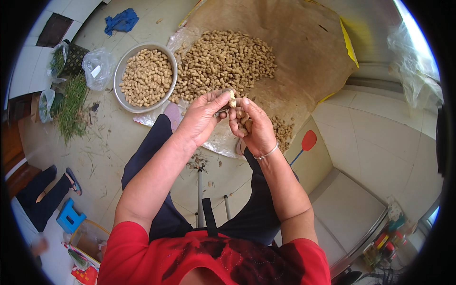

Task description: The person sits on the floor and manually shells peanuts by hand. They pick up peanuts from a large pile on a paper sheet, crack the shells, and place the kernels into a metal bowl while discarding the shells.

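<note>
Between the fingers of my left hand [203, 117] is an unshelled peanut [232, 99], held over the edge of the heap. Something darker sits under those same fingers, too small to make out. My right hand [257, 124] is close beside it, its fingers curled around several peanuts [243, 123] in the palm. Beyond both hands a large heap of peanuts [228, 57] is spread on a brown plastic sheet [295, 39]. A round metal basin [173, 83] full of peanuts stands at the heap's left. A smaller scatter of peanuts [283, 131] lies right of my right hand.
Left of the basin are a clear plastic bag [98, 69] and a pile of green grass-like stalks [73, 107]. A blue cloth [122, 21] lies on the floor. A red fly swatter [309, 140] leans at right. Another person's legs [46, 199] and a blue stool [70, 215] are at lower left.
</note>
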